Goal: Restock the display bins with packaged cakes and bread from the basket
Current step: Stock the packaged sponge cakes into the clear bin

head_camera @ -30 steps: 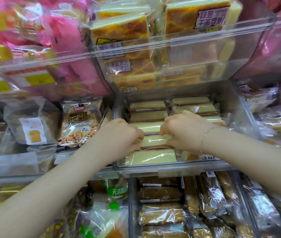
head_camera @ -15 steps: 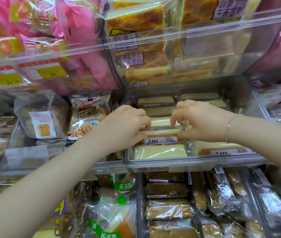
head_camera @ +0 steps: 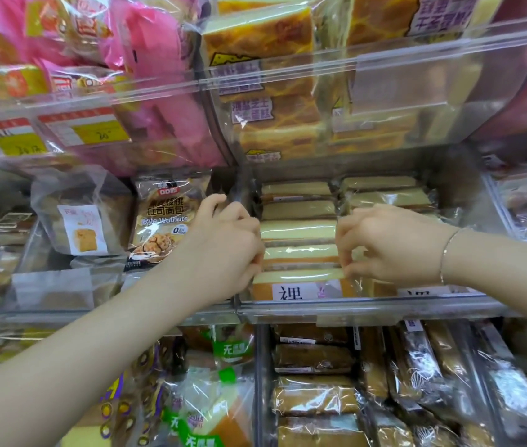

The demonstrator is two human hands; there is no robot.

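Left hand and right hand, fingers curled, each pinch one end of the front cake in the middle bin. Judged reason: gripping both ends keeps the pack square while it seats against the front wall. Left column holds five cakes stacked front to back; right column shows at least two, the rest hidden. Basket not in view.

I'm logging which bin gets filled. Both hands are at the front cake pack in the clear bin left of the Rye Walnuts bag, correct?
Not quite: the clear bin sits to the right of the Rye Walnuts bag, not left. The head view shows the left hand and right hand at the ends of the front cake pack.
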